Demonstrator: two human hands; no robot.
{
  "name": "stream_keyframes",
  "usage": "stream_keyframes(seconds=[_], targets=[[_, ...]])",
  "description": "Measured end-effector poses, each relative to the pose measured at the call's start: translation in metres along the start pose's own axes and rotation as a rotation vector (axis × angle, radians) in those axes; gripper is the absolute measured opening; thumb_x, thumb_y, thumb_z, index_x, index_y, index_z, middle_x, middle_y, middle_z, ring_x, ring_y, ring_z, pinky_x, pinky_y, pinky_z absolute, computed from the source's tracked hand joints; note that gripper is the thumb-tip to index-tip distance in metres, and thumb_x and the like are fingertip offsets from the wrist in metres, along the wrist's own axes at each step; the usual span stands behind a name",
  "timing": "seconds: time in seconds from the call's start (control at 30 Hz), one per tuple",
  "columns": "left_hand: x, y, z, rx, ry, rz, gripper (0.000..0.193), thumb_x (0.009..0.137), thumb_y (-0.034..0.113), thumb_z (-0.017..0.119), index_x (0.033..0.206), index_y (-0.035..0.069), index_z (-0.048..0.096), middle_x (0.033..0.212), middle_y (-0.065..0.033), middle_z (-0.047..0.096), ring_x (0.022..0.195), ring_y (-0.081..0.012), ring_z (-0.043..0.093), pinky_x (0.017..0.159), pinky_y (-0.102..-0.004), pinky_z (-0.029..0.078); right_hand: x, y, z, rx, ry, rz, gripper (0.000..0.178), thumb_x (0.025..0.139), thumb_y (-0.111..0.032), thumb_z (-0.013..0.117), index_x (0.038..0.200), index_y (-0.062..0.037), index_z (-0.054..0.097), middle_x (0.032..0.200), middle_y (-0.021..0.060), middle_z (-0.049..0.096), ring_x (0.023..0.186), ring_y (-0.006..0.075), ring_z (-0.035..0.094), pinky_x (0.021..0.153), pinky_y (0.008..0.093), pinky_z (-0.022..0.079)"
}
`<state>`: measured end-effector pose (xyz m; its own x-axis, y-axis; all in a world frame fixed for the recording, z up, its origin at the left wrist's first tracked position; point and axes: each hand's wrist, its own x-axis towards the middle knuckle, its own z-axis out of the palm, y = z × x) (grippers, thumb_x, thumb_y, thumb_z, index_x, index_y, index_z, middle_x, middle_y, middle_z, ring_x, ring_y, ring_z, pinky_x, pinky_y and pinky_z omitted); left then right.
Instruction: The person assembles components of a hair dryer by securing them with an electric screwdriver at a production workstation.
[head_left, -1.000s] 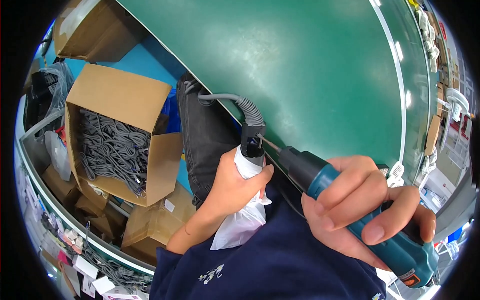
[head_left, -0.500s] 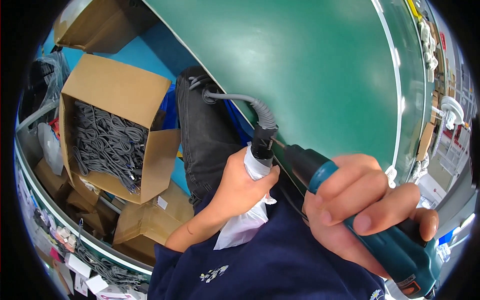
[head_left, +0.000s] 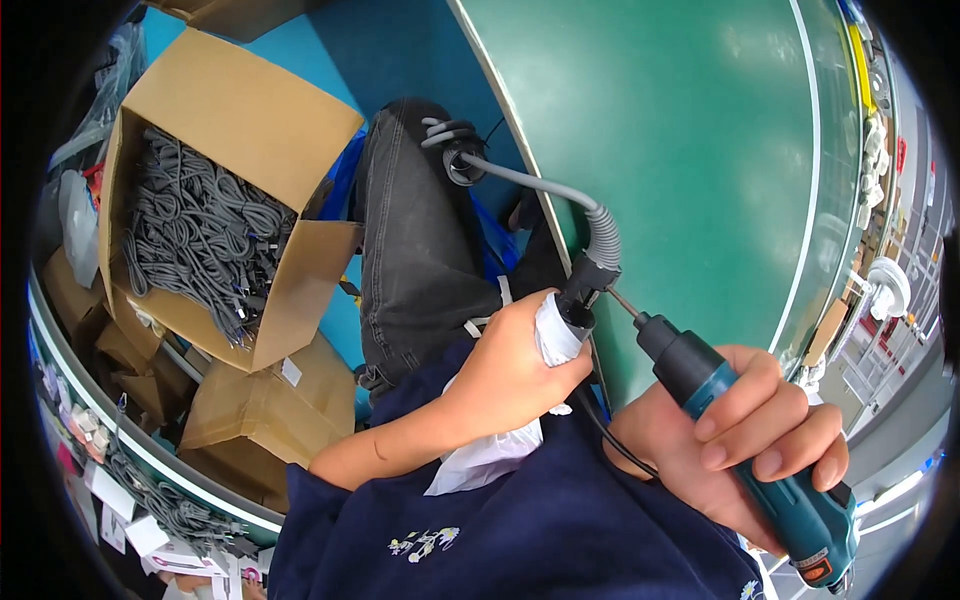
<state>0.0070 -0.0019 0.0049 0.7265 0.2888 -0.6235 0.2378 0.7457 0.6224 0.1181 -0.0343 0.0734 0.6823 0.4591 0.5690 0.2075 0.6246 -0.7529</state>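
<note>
My left hand (head_left: pixel 515 355) is closed around a black tubular handle (head_left: pixel 590 285) partly covered in white plastic wrap (head_left: pixel 556 335). A ribbed grey sleeve and grey cord (head_left: pixel 545 184) run from its far end to a coil over my knee. In my right hand (head_left: pixel 735 425) is a teal and black electric screwdriver (head_left: pixel 695 372), gripped by its body. Its thin bit points up and left, and the tip meets the side of the black handle near the sleeve. My fingers hide the handle's lower part. White plastic (head_left: pixel 490 462) hangs below my left hand.
On the left stands an open cardboard box (head_left: pixel 235 75) full of bundled grey cords (head_left: pixel 200 225). A second carton (head_left: pixel 270 415) sits in front of it. The green tabletop (head_left: pixel 680 170) spans the right, its edge beside my leg. A thin black cable (head_left: pixel 620 445) passes by my right wrist.
The view has shifted, with the table edge farther right. Both hands keep their hold. The handle has tilted, and the screwdriver bit has come to its side near the sleeve.
</note>
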Motion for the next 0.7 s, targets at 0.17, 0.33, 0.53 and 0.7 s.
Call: stream_keyframes(seconds=[0.17,0.33,0.53,0.7], targets=[[0.002,-0.006,-0.002,-0.016,0.008,0.013,0.017,0.079,-0.001,0.061,0.096,-0.001,0.057,0.068,-0.0022,0.056,0.053,-0.0092,0.056,0.048,-0.0258,0.046,-0.005,0.004,-0.003,0.044,-0.025,0.013,0.055,0.082,-0.054,0.063,0.1,-0.0027,0.051,0.075,0.0018,0.047,0.046,0.0109,0.047,0.042,0.0238,0.038],[0.002,-0.008,-0.001,-0.011,-0.005,0.038,0.017,0.08,-0.002,0.061,0.097,-0.001,0.057,0.068,-0.0024,0.057,0.054,-0.0092,0.056,0.049,-0.0257,0.046,-0.002,0.002,-0.006,0.062,-0.044,-0.016,0.063,0.089,-0.059,0.051,0.106,0.0012,0.047,0.077,0.0083,0.05,0.045,0.0162,0.048,0.038,0.0281,0.039],[0.004,-0.005,-0.005,0.017,-0.038,0.04,0.016,0.08,-0.002,0.06,0.095,-0.001,0.057,0.066,-0.0022,0.056,0.052,-0.0094,0.055,0.048,-0.0259,0.046,0.0,0.003,-0.009,0.04,-0.085,-0.018,0.068,0.087,-0.064,0.05,0.11,-0.0003,0.047,0.082,0.0077,0.05,0.043,0.0167,0.046,0.036,0.0294,0.037],[-0.001,-0.013,-0.011,-0.052,-0.057,0.051,0.013,0.082,0.002,0.064,0.088,0.001,0.053,0.065,-0.0032,0.056,0.052,-0.0102,0.057,0.049,-0.027,0.047,0.054,-0.018,-0.056,-0.119,0.331,0.019,0.073,0.086,-0.07,0.044,0.117,-0.0041,0.044,0.094,0.0049,0.05,0.045,0.0113,0.044,0.038,0.0246,0.037]])
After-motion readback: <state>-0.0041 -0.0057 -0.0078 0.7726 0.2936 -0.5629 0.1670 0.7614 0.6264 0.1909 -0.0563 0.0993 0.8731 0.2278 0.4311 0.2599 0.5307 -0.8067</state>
